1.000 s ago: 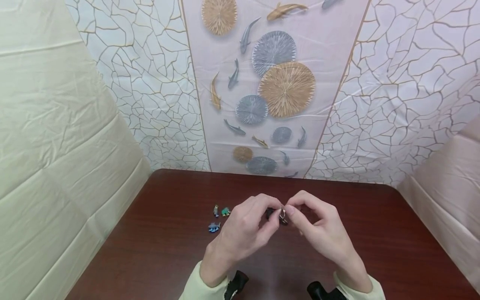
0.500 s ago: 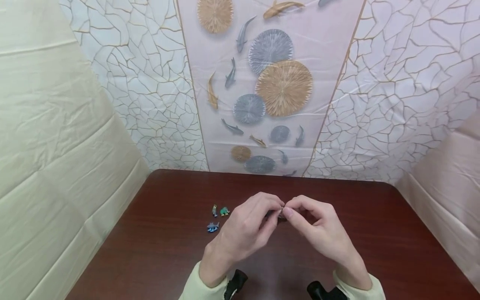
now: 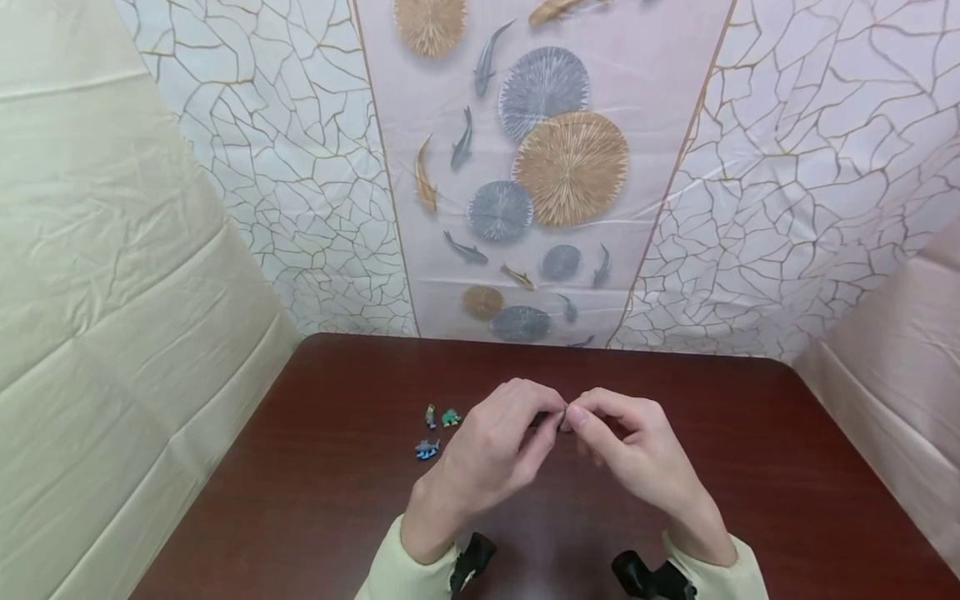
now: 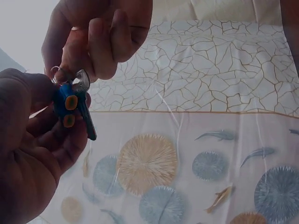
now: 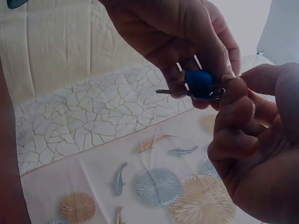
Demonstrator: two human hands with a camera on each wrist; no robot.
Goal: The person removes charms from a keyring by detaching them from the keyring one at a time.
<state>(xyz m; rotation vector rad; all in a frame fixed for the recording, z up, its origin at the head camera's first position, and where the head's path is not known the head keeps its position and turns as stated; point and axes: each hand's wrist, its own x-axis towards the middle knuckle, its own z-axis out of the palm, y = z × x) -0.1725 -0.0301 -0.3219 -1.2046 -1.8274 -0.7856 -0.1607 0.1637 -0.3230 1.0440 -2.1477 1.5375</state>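
Note:
My left hand point(image 3: 487, 442) and right hand point(image 3: 637, 442) meet fingertip to fingertip above the table. Between them is a small metal key ring point(image 4: 55, 72), which both hands pinch; fingers hide part of it. From the ring hang a key point(image 4: 88, 119) and a small blue charm point(image 4: 67, 103) with orange spots, seen in the left wrist view close against the left fingers. A silvery clasp-like piece point(image 4: 82, 80) sits beside the charm. In the right wrist view the blue charm point(image 5: 198, 79) lies under the left hand, and right thumb and forefinger grip the ring's edge.
Left of the hands, three small figures lie on the dark red-brown table point(image 3: 337, 500): a slim one point(image 3: 430, 417), a green one point(image 3: 451, 417) and a blue one point(image 3: 427, 449). A patterned cloth point(image 3: 570, 167) hangs behind the table's far edge, with pale cloth at both sides.
The ring showed as a clear loop between the fingertips a second ago. Now the fingertips are closer together and cover most of it. The figures stay put; the head view has shifted slightly.

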